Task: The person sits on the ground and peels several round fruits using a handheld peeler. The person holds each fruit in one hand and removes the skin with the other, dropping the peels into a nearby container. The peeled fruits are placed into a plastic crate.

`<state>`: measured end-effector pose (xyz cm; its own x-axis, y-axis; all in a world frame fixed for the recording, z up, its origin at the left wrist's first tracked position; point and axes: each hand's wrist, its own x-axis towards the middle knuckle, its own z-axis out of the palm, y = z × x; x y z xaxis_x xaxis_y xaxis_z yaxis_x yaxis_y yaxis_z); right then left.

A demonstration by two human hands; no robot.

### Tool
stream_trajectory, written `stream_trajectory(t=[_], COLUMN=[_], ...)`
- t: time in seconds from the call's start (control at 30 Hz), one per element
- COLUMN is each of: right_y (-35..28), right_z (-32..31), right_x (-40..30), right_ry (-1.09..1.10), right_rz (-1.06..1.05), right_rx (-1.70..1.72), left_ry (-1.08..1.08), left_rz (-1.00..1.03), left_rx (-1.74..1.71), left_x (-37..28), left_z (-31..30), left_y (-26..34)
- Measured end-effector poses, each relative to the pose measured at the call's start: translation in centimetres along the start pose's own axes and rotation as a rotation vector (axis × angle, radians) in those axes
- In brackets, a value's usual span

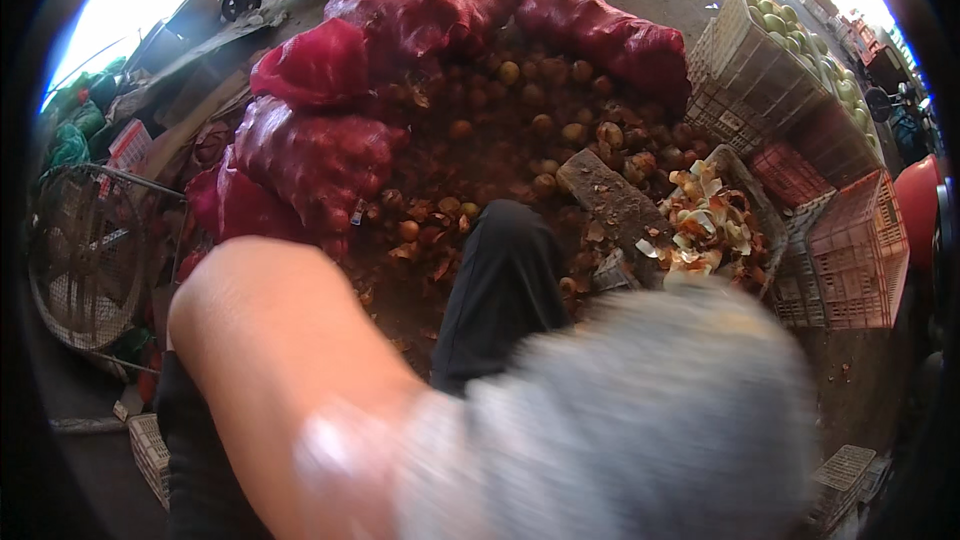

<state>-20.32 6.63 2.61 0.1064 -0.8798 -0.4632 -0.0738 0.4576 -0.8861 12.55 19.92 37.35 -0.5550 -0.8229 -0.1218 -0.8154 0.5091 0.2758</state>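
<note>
Neither hand is in view. A bare arm (285, 345) with a blurred grey sleeve (637, 412) crosses the foreground, its far end bending out of sight at the left. Which arm it is, I cannot tell. Beyond my knee in dark trousers (510, 262), loose onions (574, 133) and dry skins lie in a broad heap. Full red mesh sacks (315, 157) ring the heap at the left and back, with another red sack (600, 34) at the back right. To the right, a worn wooden board (611, 195) rests beside a tub (776, 240) heaped with onion peels (705, 221).
Stacked plastic crates (765, 60) at the right hold green produce (784, 22). A reddish crate (859, 255) stands nearer. At the left is a round wire fan guard (86, 262). A pale plastic basket (150, 450) sits low left, and another basket (844, 469) low right.
</note>
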Motion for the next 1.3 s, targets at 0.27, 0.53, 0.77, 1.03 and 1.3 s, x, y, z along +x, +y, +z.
stream_trajectory(t=[0.27, 0.53, 0.77, 1.03, 1.3], right_y=[-0.9, -4.2, -6.0, -1.2, -1.2], right_z=[0.9, 5.5, 11.6, 11.9, 12.1], right_x=[0.3, 4.9, 12.1, 19.7, 22.0], right_ry=[0.048, 0.131, 0.152, 0.315, 0.417], right_rz=[0.003, 0.045, -0.016, 0.098, 0.183], right_rx=[0.037, 0.012, -0.052, -0.1, -0.262], left_ry=[0.294, -0.279, -0.123, 0.024, -0.387], left_rz=[-0.978, -1.104, -1.037, -1.248, -1.225], left_rx=[-0.02, -0.778, -0.701, -0.344, -0.131], left_x=[-8.1, -11.2, -0.7, 9.0, 14.5], left_z=[15.5, 39.5, 43.3, 40.9, 40.8], left_y=[-14.4, -24.0, -39.0, -67.7, -83.4])
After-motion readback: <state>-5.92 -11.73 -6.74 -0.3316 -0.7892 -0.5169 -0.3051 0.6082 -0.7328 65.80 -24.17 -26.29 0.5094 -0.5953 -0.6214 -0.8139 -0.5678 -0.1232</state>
